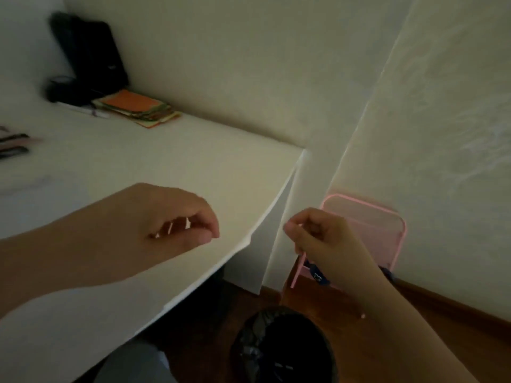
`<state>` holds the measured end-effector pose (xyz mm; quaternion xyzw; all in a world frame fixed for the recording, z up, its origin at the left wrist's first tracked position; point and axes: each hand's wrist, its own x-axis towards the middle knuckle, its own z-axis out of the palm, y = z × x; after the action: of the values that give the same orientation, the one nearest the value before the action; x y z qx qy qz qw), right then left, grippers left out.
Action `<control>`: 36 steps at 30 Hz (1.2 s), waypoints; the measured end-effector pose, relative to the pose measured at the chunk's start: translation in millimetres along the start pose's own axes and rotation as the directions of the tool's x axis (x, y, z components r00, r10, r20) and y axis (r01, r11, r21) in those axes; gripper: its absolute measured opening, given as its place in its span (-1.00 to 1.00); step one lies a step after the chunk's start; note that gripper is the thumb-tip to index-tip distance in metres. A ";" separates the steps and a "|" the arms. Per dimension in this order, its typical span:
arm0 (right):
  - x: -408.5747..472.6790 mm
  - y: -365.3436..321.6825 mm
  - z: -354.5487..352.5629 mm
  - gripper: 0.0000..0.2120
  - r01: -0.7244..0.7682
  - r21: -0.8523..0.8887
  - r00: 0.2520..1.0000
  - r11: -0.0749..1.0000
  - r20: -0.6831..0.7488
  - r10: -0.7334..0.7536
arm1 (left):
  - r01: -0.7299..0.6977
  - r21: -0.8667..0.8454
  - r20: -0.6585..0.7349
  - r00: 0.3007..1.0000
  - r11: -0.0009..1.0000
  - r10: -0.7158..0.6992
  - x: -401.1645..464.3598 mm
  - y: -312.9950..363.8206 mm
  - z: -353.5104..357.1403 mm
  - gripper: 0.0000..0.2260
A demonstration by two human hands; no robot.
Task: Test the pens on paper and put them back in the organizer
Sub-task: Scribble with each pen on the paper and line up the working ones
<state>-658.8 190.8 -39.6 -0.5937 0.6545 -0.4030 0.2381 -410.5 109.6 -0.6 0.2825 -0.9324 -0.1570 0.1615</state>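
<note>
Right hand [318,236] off the worktop [166,167] edge, pinching a thin pink pen [300,268].
Left hand [171,219] hovers loosely curled, its grip empty; more pens [13,146] wait at nine o'clock, probably untested.

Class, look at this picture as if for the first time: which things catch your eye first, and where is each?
Two bare hands fill the foreground: the left hand over the white desk, the right hand past its edge, pinching a thin pink stick. Behind it a pink wire basket stands by the wall, and an orange-topped paper stack lies at the desk's back.
</note>
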 end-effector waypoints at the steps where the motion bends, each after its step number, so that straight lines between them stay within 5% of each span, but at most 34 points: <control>1: 11.3 -19.7 10.2 -0.88 0.054 0.010 0.998 0.998 0.040 -0.055 | 0.028 -0.010 -0.049 0.998 1.000 -0.028 -11.4 -10.9 -13.0 -0.74; 7: 75.3 -117.0 106.3 -0.86 0.351 0.004 0.881 0.936 0.337 -0.332 | 0.306 0.119 -0.214 0.937 0.945 -0.276 -98.3 -70.0 -86.0 -0.77; 17: 155.6 -205.8 279.4 -0.91 0.415 0.003 0.702 0.910 0.635 -0.322 | 0.652 0.061 -0.316 0.731 0.756 -0.605 -186.6 -190.0 -117.1 -0.90; 26: 168.7 -193.1 309.8 -0.91 0.453 0.063 0.718 0.889 0.565 -0.406 | 0.631 0.166 -0.478 0.724 0.758 -0.498 -148.6 -271.4 -107.1 -0.77; 36: 167.5 -186.2 318.0 -0.83 0.485 -0.007 0.763 0.874 0.492 -0.420 | 0.597 0.234 -0.428 0.772 0.767 -0.470 -147.4 -270.3 -105.9 -0.95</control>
<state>-329.0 -43.8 -39.4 -0.8290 0.4379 -0.2452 0.2467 -124.3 -40.4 -40.5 0.5872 -0.7797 0.0269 0.2156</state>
